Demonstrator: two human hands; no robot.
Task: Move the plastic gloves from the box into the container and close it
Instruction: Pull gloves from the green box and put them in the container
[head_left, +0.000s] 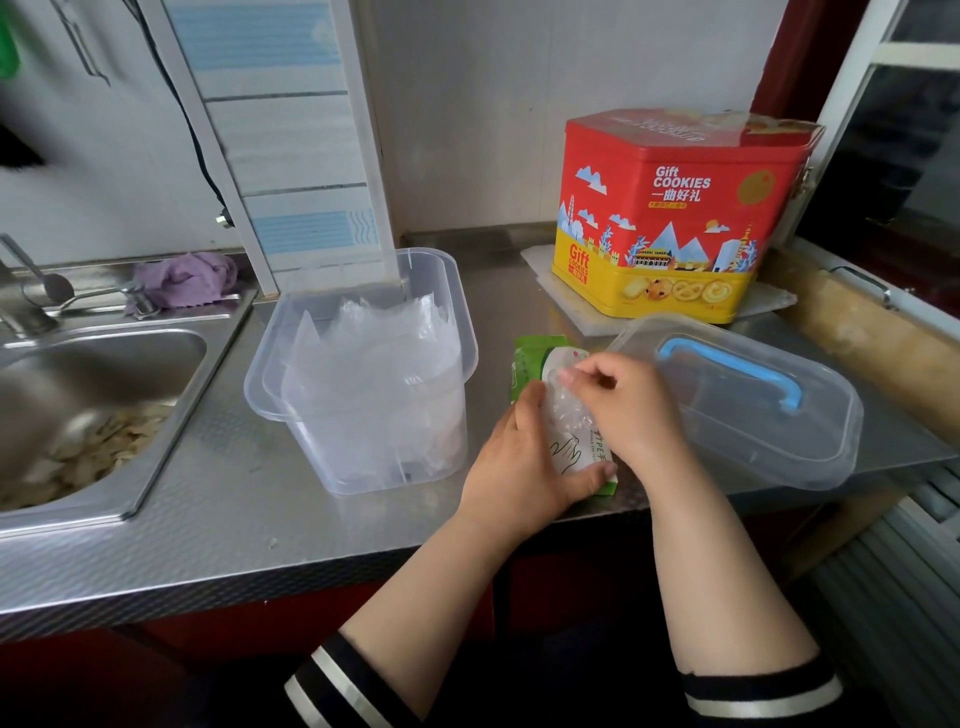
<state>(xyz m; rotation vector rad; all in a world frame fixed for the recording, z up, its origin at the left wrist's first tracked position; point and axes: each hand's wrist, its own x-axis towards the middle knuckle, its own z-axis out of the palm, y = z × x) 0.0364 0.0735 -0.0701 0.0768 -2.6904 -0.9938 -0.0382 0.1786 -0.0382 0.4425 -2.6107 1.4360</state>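
Between your two hands, the glove box (569, 415) is lying flat on the steel counter (208, 519); your left hand (524, 467) is gripping it to pin it down while your right hand (631, 410) is pinching a clump of plastic gloves (566, 410) at its opening. Just left, the container (363, 374) is standing open, already holding gloves, and its lid (737, 405) is waiting right beside you.

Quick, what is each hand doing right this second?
Left hand: grips the green glove box, steadying it on the counter.
Right hand: pinches the crumpled plastic gloves at the box's opening.
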